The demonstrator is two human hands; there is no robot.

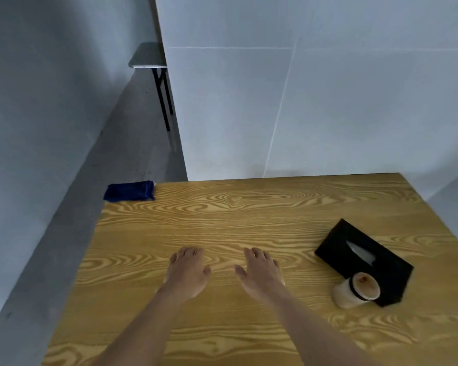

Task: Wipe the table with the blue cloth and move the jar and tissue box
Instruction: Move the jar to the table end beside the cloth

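Step in hand: none of the task appears begun. My left hand (187,273) and right hand (262,274) lie flat, palms down, fingers spread, near the middle of the surface (222,215). Neither has hold of anything.

Location of task items: the blue cloth (129,191) sits folded at the far left corner, part of it overhanging the edge, well apart from both hands. The tissue box (365,260), black with a tissue showing at its slot, lies at an angle on the right side. The jar (356,289) lies on its side, touching or just beside the near end of the box; I cannot tell which.

Next move, in my judgement: reach the left hand forward and leftward to take the cloth, gripping it from the surface side so it does not slide off the corner.

Clearance: the middle and left of the surface are open for wiping strokes. The right side is obstructed until jar and box are shifted. The box's far end sits near the right edge; the jar, being on its side, may roll if nudged. A wall panel (302,101) stands at the far edge.
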